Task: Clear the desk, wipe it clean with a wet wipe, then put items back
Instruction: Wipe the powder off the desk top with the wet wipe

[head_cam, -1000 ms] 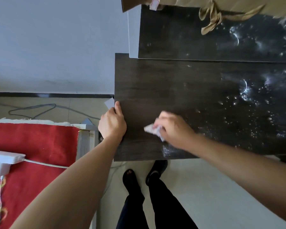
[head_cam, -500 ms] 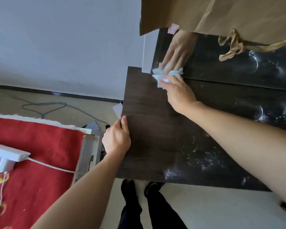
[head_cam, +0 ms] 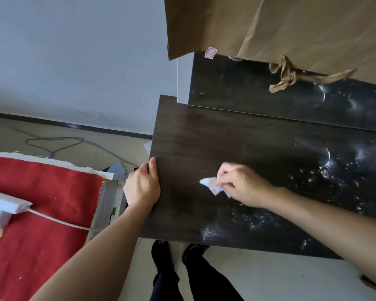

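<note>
- wiping is under way: the right hand (head_cam: pixel 243 185) pinches a crumpled wet wipe (head_cam: pixel 211 185) in its fingers and presses it to the dark counter (head_cam: pixel 204 131), near frame centre, at 3 o'clock from the left hand (head_cam: pixel 142 187).
- the left hand grips the counter's left edge, thumb on top, fingers curled under and out of sight.
- clearing appears done, though a brown paper bag (head_cam: pixel 291 29) looms over the raised back ledge (head_cam: pixel 237 94) at 12 to 1 o'clock.
- white specks and ring marks (head_cam: pixel 328 164) at 3 to 4 o'clock suggest that side awaits the wipe; returning items has not begun.
- half a second earlier the wipe worked the far edge by the ledge; it has since swept back toward the person, while the left hand has not shifted.
</note>
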`<state>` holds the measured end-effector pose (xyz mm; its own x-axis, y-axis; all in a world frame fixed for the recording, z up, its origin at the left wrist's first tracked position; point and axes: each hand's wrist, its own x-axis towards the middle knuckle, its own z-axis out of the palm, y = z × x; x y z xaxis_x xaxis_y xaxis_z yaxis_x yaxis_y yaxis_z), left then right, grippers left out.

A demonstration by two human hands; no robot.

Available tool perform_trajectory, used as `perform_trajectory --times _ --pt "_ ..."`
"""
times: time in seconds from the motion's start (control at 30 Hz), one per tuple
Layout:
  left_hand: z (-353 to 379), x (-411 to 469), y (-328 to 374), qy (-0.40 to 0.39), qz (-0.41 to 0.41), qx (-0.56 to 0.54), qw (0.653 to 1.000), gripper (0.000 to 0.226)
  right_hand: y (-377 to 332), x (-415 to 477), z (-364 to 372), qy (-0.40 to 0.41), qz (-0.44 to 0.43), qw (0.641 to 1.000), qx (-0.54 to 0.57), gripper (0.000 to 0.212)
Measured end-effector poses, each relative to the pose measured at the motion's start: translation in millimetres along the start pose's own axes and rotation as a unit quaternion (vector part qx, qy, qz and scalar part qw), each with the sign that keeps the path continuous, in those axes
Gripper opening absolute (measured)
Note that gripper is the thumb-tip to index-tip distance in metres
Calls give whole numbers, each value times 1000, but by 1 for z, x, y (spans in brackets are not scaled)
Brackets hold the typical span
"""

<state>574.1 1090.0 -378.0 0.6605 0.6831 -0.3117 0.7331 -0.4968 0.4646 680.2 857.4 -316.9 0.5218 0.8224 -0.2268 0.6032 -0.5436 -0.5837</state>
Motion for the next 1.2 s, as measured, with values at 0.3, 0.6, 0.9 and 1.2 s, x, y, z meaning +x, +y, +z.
perform_trajectory --times 0.3,0.6,0.9,1.2 --pt "4 2 -3 12 -10 13 1000 63 26 43 -3 160 99 982 -14 33" --pt "2 1 0 18 -2 19 1000 62 24 29 -5 138 80 987 1 28" --pt "-3 -10 -1 -20 -3 -4 1000 60 -29 -69 81 103 26 994 -25 28" --pt "-10 -90 -55 -45 -6 -20 999 50 -48 -44 53 150 109 982 32 33"
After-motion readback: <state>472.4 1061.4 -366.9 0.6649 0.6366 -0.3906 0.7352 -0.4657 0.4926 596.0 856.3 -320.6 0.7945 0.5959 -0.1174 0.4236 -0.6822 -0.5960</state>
